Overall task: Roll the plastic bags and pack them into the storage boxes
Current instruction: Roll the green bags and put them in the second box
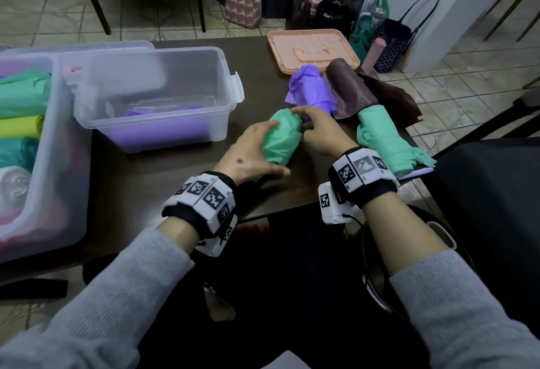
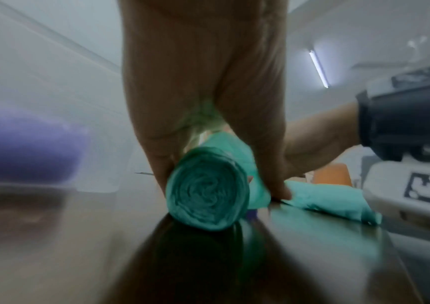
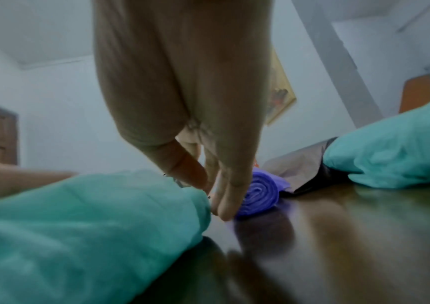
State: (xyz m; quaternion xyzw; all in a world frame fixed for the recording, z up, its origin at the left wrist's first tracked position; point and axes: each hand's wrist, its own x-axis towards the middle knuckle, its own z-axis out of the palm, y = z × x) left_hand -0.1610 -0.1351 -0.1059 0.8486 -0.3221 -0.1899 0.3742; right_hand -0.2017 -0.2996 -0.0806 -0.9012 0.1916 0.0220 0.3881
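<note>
Rolling the green bag roll (image 1: 282, 140) tight on the table (image 1: 175, 175).
Left hand (image 1: 248, 155) is clamping it; right hand (image 1: 320, 131) fingers are pinching its end. Better keeping pressure even.

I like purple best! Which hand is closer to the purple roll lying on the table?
Right. The right hand has fingertips just beside the purple roll. The left hand wraps the green roll, farther away.

Dark table (image 1: 175, 169) w/ boxes (image 1: 163, 99), bag rolls (image 1: 380, 137)
</note>
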